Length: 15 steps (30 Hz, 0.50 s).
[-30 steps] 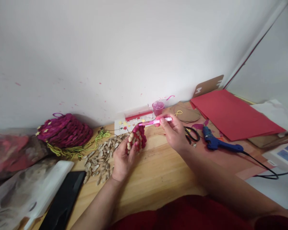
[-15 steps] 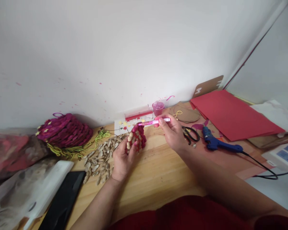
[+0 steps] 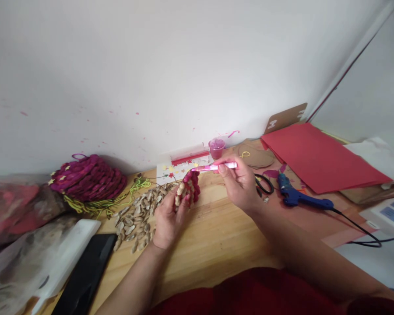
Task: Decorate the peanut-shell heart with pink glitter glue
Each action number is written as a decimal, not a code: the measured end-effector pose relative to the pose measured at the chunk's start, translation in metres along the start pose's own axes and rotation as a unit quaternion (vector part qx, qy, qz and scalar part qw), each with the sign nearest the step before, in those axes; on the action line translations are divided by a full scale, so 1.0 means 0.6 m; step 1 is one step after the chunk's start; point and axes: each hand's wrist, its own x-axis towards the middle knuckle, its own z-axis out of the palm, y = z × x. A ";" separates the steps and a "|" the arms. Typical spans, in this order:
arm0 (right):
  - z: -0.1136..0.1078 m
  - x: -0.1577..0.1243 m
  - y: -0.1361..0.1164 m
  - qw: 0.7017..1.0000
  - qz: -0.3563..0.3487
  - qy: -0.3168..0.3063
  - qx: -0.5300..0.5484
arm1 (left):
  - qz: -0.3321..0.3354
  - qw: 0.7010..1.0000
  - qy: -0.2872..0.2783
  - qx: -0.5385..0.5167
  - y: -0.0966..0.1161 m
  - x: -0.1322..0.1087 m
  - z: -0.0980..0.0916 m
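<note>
The shell-covered piece (image 3: 193, 186), coloured magenta along its upper and right parts with pale shells left showing beside the fingers, is held above the tabletop (image 3: 213, 236) by the left hand (image 3: 169, 216); it is gripped at its lower left between the thumb and the fingers, which are parted only by its thickness. A slim brush (image 3: 213, 167) is pinched near its white end by the right hand (image 3: 238, 183), thumb closed against the curled fingers, and its pink tip is brought to the top edge of the piece; whether contact is made cannot be told. Compared with half a second ago, the right hand and brush are shifted slightly to the right, more of the scissors (image 3: 265, 184) is covered, and the left hand is kept almost in place. A stretch of wood is seen between the forearms, bounded at the near side by dark red clothing (image 3: 256, 293). The left hand is bordered by loose peanut shells (image 3: 136, 221), and the right forearm by the scissors and a blue glue gun (image 3: 302, 197). Beyond the brush, a cup (image 3: 216, 148) is set close to the wall (image 3: 184, 65), by which the far side is bounded.
</note>
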 end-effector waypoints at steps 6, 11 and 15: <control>-0.005 0.002 -0.013 1.000 -0.018 -0.019 -0.010 | 0.024 1.000 0.003 -0.002 -0.003 -0.001 0.000; -0.006 0.002 -0.012 0.999 -0.017 -0.012 -0.029 | 0.039 0.999 0.000 -0.009 0.001 0.001 -0.001; -0.008 0.003 -0.003 0.999 -0.006 -0.006 -0.039 | 0.044 0.999 0.004 -0.011 0.004 0.002 -0.002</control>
